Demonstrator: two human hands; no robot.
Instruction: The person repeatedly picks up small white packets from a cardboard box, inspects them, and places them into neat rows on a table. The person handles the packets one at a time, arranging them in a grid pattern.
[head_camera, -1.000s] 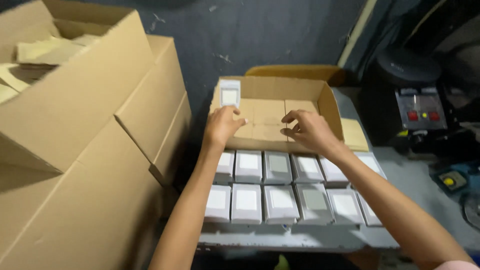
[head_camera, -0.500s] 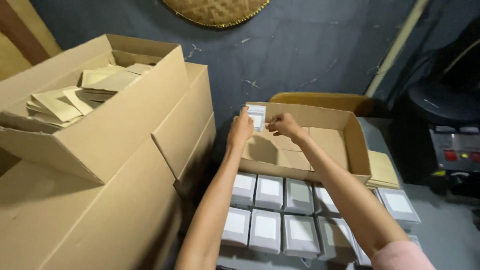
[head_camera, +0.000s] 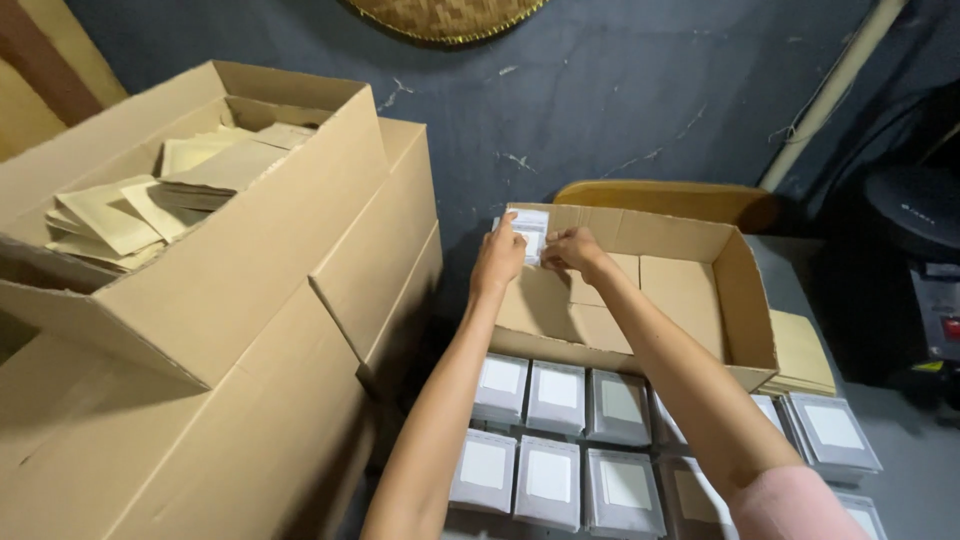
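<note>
We see a small white packet (head_camera: 529, 229) at the frame's centre, upright in the open cardboard box's (head_camera: 700, 290) far-left corner. Left hand (head_camera: 497, 262) and right hand (head_camera: 572, 249) pinch it; earlier they were just reaching it.

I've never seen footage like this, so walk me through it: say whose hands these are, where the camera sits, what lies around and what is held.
There is no machine here: a person works with bare hands, filmed by a camera worn on their head, looking down. The left hand and right hand together hold a small white packet upright in the back corner of an open cardboard box. In front of it lie rows of grey packets. To the left stand bigger cardboard boxes, the top one holding brown envelopes.
</note>
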